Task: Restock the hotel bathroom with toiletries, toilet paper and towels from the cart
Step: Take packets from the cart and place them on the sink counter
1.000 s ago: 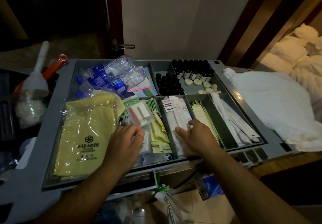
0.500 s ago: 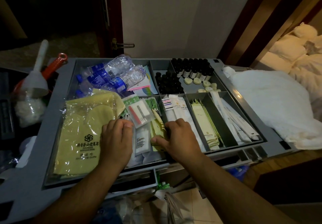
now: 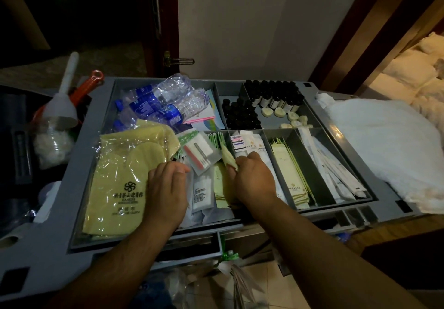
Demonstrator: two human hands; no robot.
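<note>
1. right hand point(image 3: 252, 181): fingers curled, pinching pale green sachet point(image 3: 228, 159) at its 11 o'clock, over cart tray point(image 3: 89, 140) middle compartment.
2. left hand point(image 3: 165, 188): fingers bent onto clear packets point(image 3: 201, 189); grip unclear.

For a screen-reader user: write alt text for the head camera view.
A person's right hand pinches a pale green sachet in a grey cart tray of hotel toiletries, while the left hand lies on clear packets beside it. Water bottles, a bagged yellow cloth and small dark bottles fill other compartments; a white towel lies to the right.
</note>
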